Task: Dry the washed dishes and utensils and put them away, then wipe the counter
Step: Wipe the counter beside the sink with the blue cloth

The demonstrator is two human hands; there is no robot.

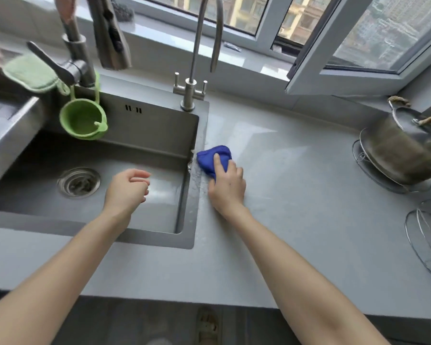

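My right hand presses a bunched blue cloth onto the grey counter, right beside the sink's right rim, where the surface is wet with droplets. My left hand hovers over the steel sink with its fingers loosely curled and nothing in it. The sink basin holds only its drain strainer.
A steel pot with rope-wrapped handles stands on a wire rack at the right; a second wire rack lies nearer. Two faucets rise behind the sink. A green basket hangs from the left faucet, next to a green cloth.
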